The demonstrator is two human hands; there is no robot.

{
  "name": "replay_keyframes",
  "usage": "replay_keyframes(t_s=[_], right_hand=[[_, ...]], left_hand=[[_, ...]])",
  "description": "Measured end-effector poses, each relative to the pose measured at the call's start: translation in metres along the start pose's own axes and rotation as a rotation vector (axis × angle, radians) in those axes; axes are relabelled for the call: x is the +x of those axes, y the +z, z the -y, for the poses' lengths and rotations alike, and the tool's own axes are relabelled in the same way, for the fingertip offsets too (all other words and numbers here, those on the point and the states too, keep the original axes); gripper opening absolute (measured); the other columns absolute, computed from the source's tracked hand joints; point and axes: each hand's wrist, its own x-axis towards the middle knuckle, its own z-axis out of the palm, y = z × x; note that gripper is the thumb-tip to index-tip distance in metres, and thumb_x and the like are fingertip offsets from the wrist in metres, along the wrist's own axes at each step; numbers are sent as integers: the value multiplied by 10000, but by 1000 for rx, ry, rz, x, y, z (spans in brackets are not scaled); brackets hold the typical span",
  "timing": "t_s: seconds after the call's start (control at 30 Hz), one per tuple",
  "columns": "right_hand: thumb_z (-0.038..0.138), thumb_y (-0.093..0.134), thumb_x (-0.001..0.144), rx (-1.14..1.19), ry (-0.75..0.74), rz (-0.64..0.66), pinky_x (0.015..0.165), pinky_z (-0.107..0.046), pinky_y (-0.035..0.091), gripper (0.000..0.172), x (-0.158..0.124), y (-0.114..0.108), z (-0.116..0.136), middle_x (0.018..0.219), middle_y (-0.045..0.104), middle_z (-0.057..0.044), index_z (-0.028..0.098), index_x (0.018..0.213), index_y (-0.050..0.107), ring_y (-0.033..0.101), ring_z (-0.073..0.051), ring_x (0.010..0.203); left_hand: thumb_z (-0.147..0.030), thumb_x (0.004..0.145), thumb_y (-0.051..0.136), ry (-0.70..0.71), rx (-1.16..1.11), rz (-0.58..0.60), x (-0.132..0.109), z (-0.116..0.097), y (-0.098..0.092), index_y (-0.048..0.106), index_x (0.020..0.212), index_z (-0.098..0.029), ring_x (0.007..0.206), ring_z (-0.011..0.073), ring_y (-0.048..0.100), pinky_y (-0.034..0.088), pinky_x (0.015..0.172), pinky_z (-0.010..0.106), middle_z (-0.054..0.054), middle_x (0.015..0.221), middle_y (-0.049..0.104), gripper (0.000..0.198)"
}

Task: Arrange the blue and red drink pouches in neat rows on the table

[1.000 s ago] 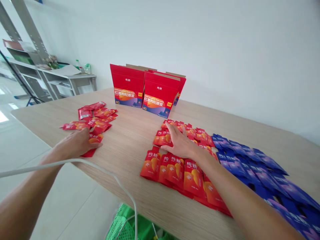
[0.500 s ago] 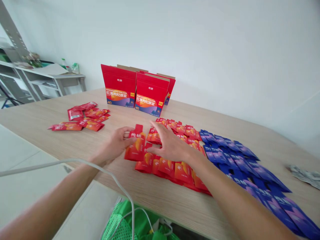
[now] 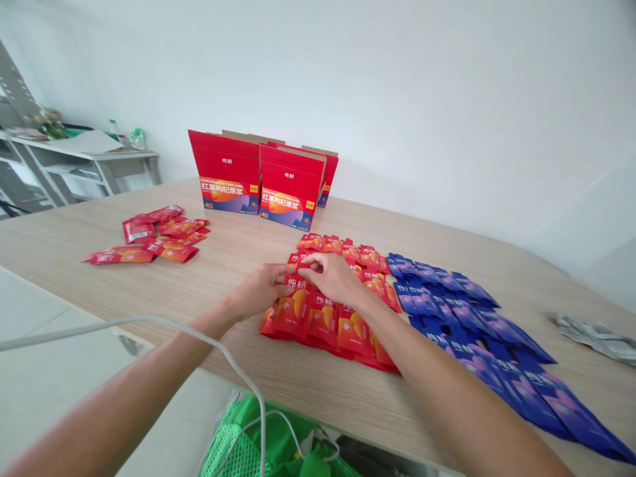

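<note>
A red pouch with an orange fruit print lies over the left end of the front row of red pouches. My left hand grips its upper left edge with bent fingers. From the other side my right hand pinches the pouch's top between thumb and fingertips. Behind and under my right hand, further rows of red pouches overlap, and the hand hides part of them. To their right, blue pouches lie in similar overlapping rows.
Open red cartons stand at the back of the table. A loose pile of red pouches lies to the left. A silvery crumpled packet is at the far right. A white cable crosses in front of my left forearm.
My left hand has carried the red pouch rightward onto the left end of the front row. My right hand, spread before, has closed on the pouch's top. The view has shifted slightly.
</note>
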Motion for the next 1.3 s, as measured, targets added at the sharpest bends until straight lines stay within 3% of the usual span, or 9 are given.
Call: replay_keyframes(t_s=[0.1,0.3,0.57,0.77,0.97,1.07,1.17,1.23,1.3], right_hand=[[283,730,999,-1,-9,21,658,-267,361,238,5,2,0,663,616,30,176,787,723,551,-133,648],[157,687,995,-25,-36,61,665,-269,314,364,11,7,-3,613,544,42,180,637,625,497,-121,636],[172,785,951,-56,36,77,705,-263,434,116,13,17,-17,779,747,-1,190,837,771,667,-152,715],[191,803,958,-129,-7,84,756,-290,471,111,10,22,-24,880,796,-24,201,849,790,719,-179,812],[183,800,936,-208,-57,57,834,-344,518,74,7,23,-23,935,781,-61,188,879,753,723,-235,900],[214,783,958,-225,-81,25,962,-399,541,100,3,23,-20,1129,772,-117,173,1044,755,722,-285,1091],[252,750,995,-212,-74,-14,1028,-424,550,268,-1,19,-18,1287,720,-164,148,1241,725,717,-292,1154],[257,740,1005,-186,-56,-38,1024,-416,562,360,-4,15,-18,1335,695,-171,143,1343,695,736,-266,1089],[250,744,1003,-166,-44,-60,1034,-411,562,417,-6,11,-18,1358,685,-162,151,1402,670,743,-233,1003]], left_hand=[[-318,721,798,-24,88,68,1,5,-6,726,1065,-180,520,121,567,406,483,204,-37,664,665,377],[-293,713,796,41,203,-7,-1,16,-10,720,1043,-201,525,134,529,384,517,229,-66,599,598,352],[-222,747,826,167,597,-119,-18,21,-12,793,1117,-256,695,203,656,496,645,297,5,780,726,373],[-209,762,818,174,613,-98,-24,20,-13,794,1119,-273,707,214,669,528,680,313,19,829,758,364],[-261,828,746,191,662,-123,-29,20,-19,776,1051,-248,700,203,662,514,691,315,26,837,750,225],[-312,856,735,180,722,-243,-24,16,-47,762,1036,-242,744,222,676,536,750,333,43,859,744,195],[-303,847,765,125,916,-501,-17,5,-96,723,1098,-221,1021,310,713,545,951,395,98,1035,763,267],[-340,860,771,21,1090,-640,-14,-2,-133,666,1197,-183,1324,426,610,469,1133,524,168,1263,732,387],[-494,867,778,-85,1156,-637,-10,-8,-168,607,1311,-145,1502,567,413,352,1185,719,246,1480,623,591]])
